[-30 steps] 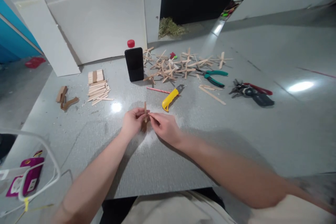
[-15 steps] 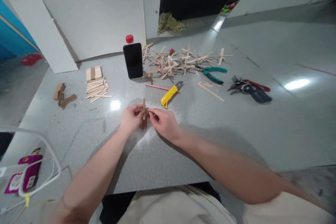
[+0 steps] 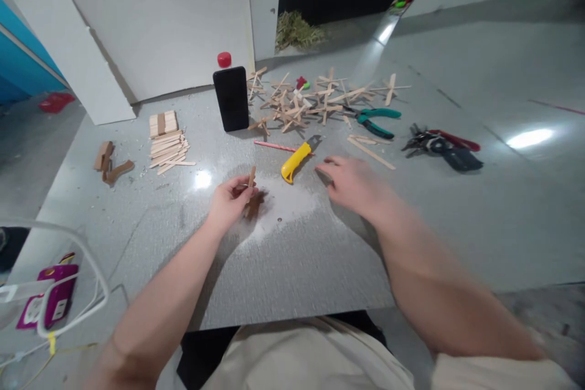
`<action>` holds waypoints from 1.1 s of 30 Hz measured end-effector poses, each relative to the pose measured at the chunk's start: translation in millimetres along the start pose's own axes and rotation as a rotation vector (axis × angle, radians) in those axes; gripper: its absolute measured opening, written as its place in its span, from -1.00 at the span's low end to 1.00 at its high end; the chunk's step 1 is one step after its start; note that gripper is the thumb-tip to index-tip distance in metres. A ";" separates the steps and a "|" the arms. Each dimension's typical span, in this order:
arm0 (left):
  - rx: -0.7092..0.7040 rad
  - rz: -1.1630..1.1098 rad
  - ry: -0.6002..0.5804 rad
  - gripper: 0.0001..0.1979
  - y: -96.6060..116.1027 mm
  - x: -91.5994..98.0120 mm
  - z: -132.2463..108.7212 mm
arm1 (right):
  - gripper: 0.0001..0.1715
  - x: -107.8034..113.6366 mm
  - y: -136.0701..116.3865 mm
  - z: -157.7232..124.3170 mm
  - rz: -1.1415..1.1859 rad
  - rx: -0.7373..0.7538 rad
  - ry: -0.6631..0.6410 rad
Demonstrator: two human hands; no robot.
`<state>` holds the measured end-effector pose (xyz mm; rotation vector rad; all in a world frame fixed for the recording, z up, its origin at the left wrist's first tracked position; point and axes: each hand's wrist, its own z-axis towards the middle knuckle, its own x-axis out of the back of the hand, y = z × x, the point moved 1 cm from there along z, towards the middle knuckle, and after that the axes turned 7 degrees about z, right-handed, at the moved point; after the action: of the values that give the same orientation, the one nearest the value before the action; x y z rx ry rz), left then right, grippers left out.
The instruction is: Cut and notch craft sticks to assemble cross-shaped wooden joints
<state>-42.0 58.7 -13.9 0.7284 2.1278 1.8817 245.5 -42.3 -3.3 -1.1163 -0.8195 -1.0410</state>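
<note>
Between the thumb and fingers of my left hand (image 3: 231, 198) a short wooden craft stick (image 3: 252, 175) is pinched, standing nearly upright. A brownish patch (image 3: 253, 206) shows on the tabletop just beneath it. My right hand (image 3: 350, 183) is over the table to the right, slightly blurred, its fingers apart and nothing visible in them. Nearest to it lies a yellow utility knife (image 3: 296, 163), dark tip pointing away from me. A red patterned pencil-like stick (image 3: 276, 145) runs partly under the knife.
Behind are a propped black phone (image 3: 231, 99), a jumble of crossed craft sticks (image 3: 292, 108) and teal-handled pliers (image 3: 377, 122). Keys (image 3: 423, 141) lie at right. Stacked craft sticks (image 3: 169, 149) and brown tape-like strips (image 3: 109, 166) sit left; a purple power strip (image 3: 59, 292) is nearer.
My right hand has let go at the craft stick and moved right, past the yellow utility knife, with its fingers spreading. My left hand stays in place, still pinching the stick.
</note>
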 end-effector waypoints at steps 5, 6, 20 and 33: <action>-0.067 0.059 -0.002 -0.67 2.0 -2.4 -1.9 | -0.36 -9.1 -23.8 12.3 -0.084 0.128 -0.037; -0.083 0.085 -0.004 -0.70 3.2 -2.6 -2.7 | -0.38 -12.6 -28.5 16.4 -0.099 0.134 -0.036; -0.240 0.535 -0.069 -0.83 6.7 5.1 -6.1 | -0.55 -19.7 -38.5 30.1 -0.079 0.097 0.176; -0.469 0.941 -0.166 -0.79 15.9 35.6 8.4 | -0.69 -26.9 -71.1 4.4 0.695 0.091 0.575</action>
<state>-65.0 84.5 6.0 1.8731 1.1952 2.4529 169.4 -38.7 -5.0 -0.8544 0.0010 -0.6612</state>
